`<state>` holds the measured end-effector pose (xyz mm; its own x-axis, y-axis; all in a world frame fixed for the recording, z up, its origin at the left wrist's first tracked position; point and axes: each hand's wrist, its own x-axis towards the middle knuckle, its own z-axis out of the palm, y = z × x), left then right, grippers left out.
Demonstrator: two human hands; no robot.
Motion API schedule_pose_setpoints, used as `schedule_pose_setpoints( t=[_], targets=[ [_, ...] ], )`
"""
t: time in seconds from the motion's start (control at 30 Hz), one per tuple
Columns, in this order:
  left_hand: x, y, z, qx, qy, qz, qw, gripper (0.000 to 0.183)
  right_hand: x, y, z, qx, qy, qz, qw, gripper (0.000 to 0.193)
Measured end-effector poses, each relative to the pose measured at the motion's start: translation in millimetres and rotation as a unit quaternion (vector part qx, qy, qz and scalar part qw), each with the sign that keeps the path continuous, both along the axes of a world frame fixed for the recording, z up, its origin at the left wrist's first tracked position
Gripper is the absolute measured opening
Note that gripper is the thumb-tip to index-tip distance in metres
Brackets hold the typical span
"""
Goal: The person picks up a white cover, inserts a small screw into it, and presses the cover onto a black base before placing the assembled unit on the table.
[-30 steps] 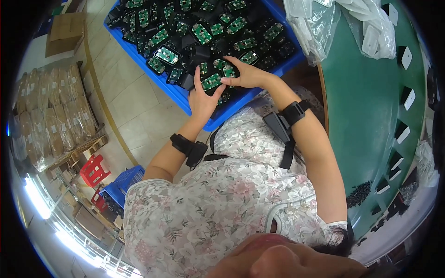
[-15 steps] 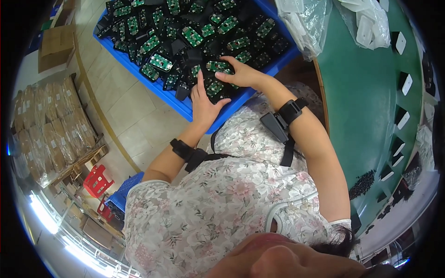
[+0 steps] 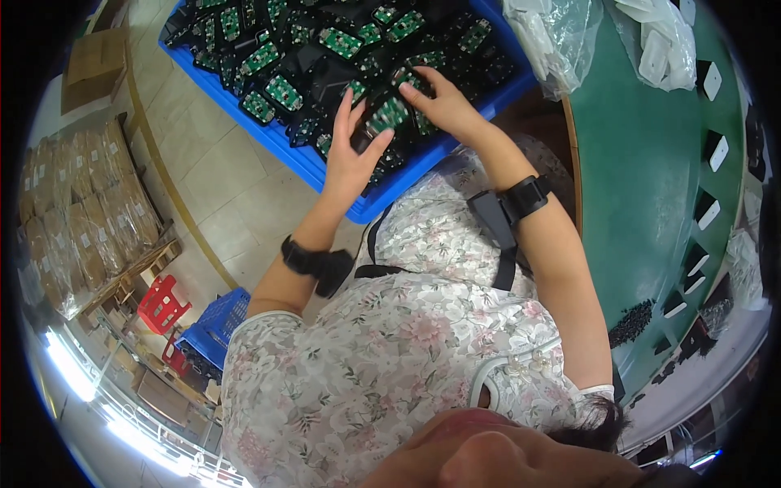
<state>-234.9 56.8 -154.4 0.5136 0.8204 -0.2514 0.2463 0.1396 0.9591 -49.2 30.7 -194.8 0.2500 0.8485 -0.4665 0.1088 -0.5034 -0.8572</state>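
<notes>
Both my hands are inside a blue bin (image 3: pixel 244 118) heaped with green circuit boards in black housings. My left hand (image 3: pixel 348 167) is at the near side of the heap, its thumb and fingers curved around a motion-blurred circuit board (image 3: pixel 387 116). Just to the right and farther in, my right hand (image 3: pixel 450 108) pinches another circuit board (image 3: pixel 406 78) between thumb and fingers. Its fingertips partly cover that piece. Black straps with small box-like units sit on my left forearm (image 3: pixel 317 262) and right forearm (image 3: pixel 521 203).
On my right stands a green table (image 3: pixel 634 195) with bagged white parts (image 3: pixel 651 49), a pile of small black pieces (image 3: pixel 633 324) and a row of black-and-white blocks (image 3: pixel 716 152). Wrapped brown packages (image 3: pixel 81 211), a red crate (image 3: pixel 163 305) and a blue crate (image 3: pixel 215 321) are on the left.
My right hand has shifted right and farther into the bin. My left hand has risen slightly, and a circuit board now moves between the hands. The view has shifted a little.
</notes>
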Motion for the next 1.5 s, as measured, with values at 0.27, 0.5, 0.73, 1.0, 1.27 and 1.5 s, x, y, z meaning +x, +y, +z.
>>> schedule_pose_setpoints(
  t=[0.27,0.5,0.73,1.0,1.27,1.5],
  targets=[
    [-63,-14,24,-0.269,0.17,0.108,0.942,0.082,1,1,7,-0.07,-0.104,0.067,0.99,0.063],
    [-36,-13,-3,-0.229,0.125,0.155,0.953,0.094,5,-2,9,-0.028,0.003,0.038,0.999,0.069],
    [-28,-17,-16,-0.142,0.172,0.153,0.963,0.087,-9,-5,8,0.031,0.048,0.037,0.998,0.069],
    [-18,-30,-37,0.007,0.098,0.077,0.992,0.082,-19,-2,27,-0.047,0.249,-0.034,0.967,0.077],
    [-1,11,-20,-0.366,-0.231,0.217,0.875,0.067,-27,17,26,0.058,0.093,-0.053,0.993,0.074],
    [-3,22,-12,-0.485,-0.323,0.187,0.791,0.071,-25,49,36,-0.014,-0.112,0.082,0.99,0.077]
  ],
)
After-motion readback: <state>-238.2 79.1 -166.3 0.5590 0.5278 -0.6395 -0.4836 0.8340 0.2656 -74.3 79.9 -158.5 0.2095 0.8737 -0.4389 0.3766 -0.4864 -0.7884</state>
